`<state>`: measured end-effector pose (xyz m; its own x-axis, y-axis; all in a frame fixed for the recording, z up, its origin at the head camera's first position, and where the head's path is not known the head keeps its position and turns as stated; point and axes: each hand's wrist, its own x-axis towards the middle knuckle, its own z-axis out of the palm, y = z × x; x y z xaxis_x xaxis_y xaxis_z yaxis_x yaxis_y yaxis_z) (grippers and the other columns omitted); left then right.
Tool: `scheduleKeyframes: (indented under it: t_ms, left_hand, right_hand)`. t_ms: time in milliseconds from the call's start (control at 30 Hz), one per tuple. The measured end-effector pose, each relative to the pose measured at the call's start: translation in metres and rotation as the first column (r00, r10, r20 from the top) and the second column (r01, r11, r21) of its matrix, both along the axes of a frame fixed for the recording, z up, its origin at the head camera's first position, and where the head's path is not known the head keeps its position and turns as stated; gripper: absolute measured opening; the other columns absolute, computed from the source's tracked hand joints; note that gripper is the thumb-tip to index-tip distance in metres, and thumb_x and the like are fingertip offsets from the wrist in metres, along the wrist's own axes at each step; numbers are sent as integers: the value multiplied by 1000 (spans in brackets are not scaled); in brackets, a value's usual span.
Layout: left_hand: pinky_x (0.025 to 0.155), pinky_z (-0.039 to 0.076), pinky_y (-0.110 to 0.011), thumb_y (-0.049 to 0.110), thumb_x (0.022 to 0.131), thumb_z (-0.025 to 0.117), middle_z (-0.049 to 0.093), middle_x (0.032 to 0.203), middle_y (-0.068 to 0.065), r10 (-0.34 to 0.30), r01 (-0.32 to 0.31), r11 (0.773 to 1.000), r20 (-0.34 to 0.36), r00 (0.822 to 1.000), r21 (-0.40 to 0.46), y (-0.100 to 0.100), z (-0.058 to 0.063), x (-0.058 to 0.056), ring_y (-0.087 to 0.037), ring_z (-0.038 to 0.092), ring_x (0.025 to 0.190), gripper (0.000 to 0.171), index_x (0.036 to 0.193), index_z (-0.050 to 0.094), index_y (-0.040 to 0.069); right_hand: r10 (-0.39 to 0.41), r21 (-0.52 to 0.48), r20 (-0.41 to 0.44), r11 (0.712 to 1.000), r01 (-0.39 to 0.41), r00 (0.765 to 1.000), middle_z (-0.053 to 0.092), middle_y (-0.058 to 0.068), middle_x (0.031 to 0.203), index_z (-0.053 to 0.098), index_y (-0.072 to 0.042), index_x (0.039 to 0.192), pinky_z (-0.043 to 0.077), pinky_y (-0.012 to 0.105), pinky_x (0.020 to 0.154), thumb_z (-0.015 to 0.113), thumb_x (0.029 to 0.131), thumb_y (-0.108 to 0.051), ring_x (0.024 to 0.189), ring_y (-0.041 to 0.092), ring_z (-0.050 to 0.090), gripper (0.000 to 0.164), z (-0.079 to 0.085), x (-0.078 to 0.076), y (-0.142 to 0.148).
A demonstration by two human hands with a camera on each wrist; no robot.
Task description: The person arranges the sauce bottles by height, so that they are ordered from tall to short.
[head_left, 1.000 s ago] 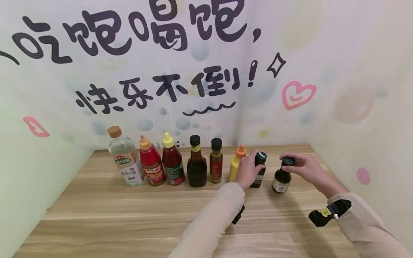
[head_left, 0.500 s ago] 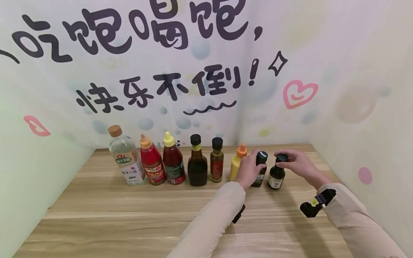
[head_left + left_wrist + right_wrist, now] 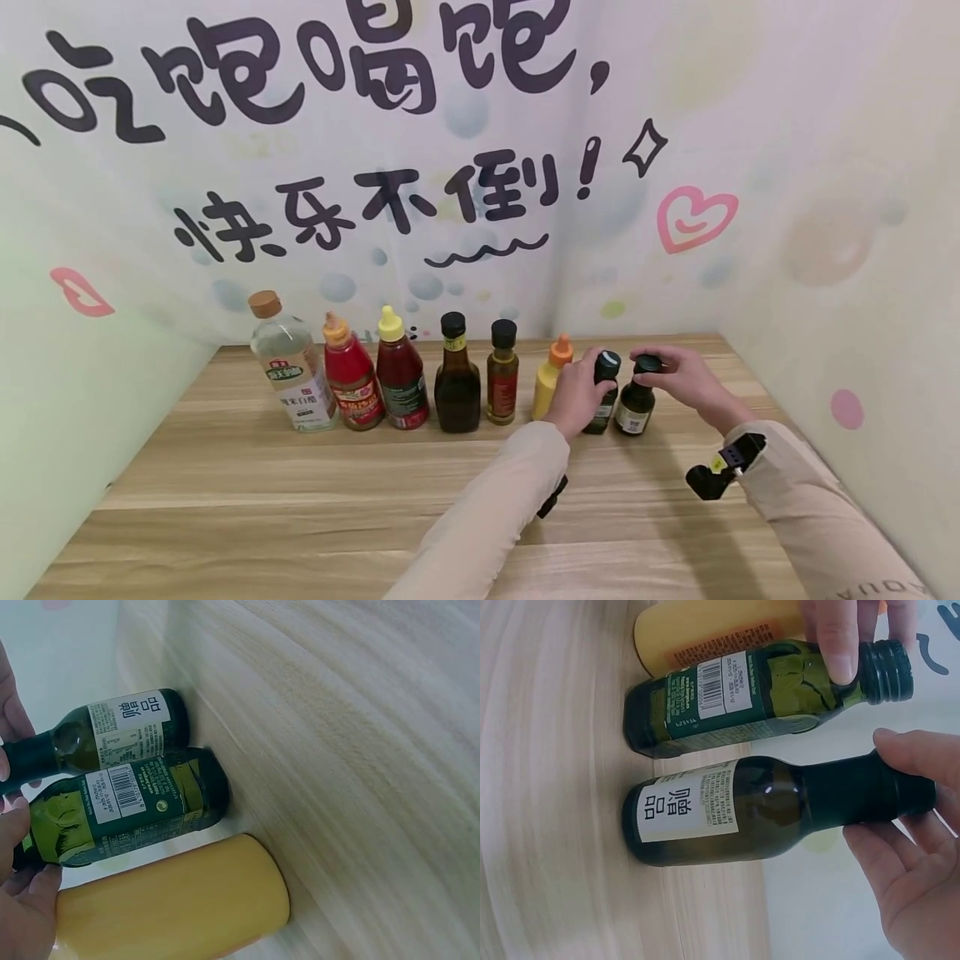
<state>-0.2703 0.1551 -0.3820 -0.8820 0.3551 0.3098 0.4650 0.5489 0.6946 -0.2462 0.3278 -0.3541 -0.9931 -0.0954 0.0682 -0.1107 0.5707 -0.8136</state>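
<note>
My left hand (image 3: 572, 398) grips the neck of a square green glass bottle (image 3: 705, 694), which stands upright. Just to its right, a round dark bottle (image 3: 769, 814) with a white label stands close beside it. My right hand (image 3: 693, 385) pinches that bottle's dark neck and cap between thumb and fingers. In the left wrist view, the two bottles' bases sit side by side on the wood. A yellow squeeze bottle (image 3: 180, 900) with an orange tip is next to the green one, partly hidden behind my left hand in the head view.
Leftward along the row stand a clear vinegar bottle (image 3: 292, 379), a ketchup bottle (image 3: 354, 379), a dark red squeeze bottle (image 3: 401, 379), a dark sauce bottle (image 3: 457, 392) and a slim red-labelled bottle (image 3: 502, 387). The wooden table (image 3: 300, 500) reaches a printed wall cloth (image 3: 465, 292).
My right hand has moved the round dark bottle leftward and slightly back, narrowing the gap to the green bottle. My left hand has kept its place on the green bottle.
</note>
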Motion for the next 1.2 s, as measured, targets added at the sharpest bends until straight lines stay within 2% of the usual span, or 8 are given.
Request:
scheduleKeyframes:
  t_ms: [200,400,600,733,800,967,1100,1200]
  left_hand:
    - [78,46,-22,16,80,66,62,104,-7,-13,13,1000,17,1000,16,0,1,-2,-13,59,89,42,118,50,10]
    - [80,46,-23,15,79,67,61,107,-5,-19,17,999,44,999,40,-3,4,-3,-14,58,91,42,117,51,10]
    - [82,44,-22,12,78,67,61,107,-6,-20,20,1000,21,1000,21,-4,10,0,-15,57,94,39,114,52,8]
    - [83,44,-22,12,80,66,60,109,-7,-34,34,999,37,999,20,-2,10,-1,-15,57,96,40,116,50,8]
    - [84,43,-23,13,81,65,59,112,-6,-46,46,999,58,997,-2,-2,11,-1,-14,56,98,43,119,47,8]
    - [93,37,-25,22,82,64,45,129,-7,-84,97,992,148,985,-83,-3,17,-1,-16,46,114,64,134,30,7]
    - [99,30,-27,27,82,64,30,140,-7,-103,129,984,196,975,-127,-6,23,3,-18,33,125,76,141,19,8]
    - [100,28,-27,27,81,65,28,142,-6,-119,146,979,189,975,-139,-8,27,6,-17,30,126,78,141,17,9]
  right_hand:
    - [-10,-23,-12,1000,10,1000,49,23,120,50,2,121,44,36,80,62,83,-14,104,36,51,43,-3,-2,2]
    - [15,-21,-50,1000,-16,999,49,24,120,47,4,122,45,31,79,61,84,-12,104,35,51,44,-7,-3,-1]
    - [25,-3,-54,1000,-26,998,49,24,121,46,3,123,45,30,79,60,84,-12,104,35,51,44,-6,-1,0]
    - [30,-4,-49,1000,-30,998,47,23,123,45,2,126,46,33,80,59,85,-13,104,36,50,45,-6,1,1]
    - [39,-3,-55,999,-39,998,44,24,126,42,1,129,45,38,82,59,85,-15,105,38,49,49,-6,1,2]
    - [70,-11,-114,997,-72,991,37,29,129,31,-5,137,45,44,81,61,84,-21,106,40,49,62,-9,3,3]
    - [75,-41,-98,996,-79,992,32,31,132,21,-7,141,40,51,85,61,84,-22,112,45,40,71,-6,5,5]
    - [70,-34,-58,997,-72,996,28,32,134,15,-7,142,34,57,88,60,85,-21,117,48,32,74,0,9,6]
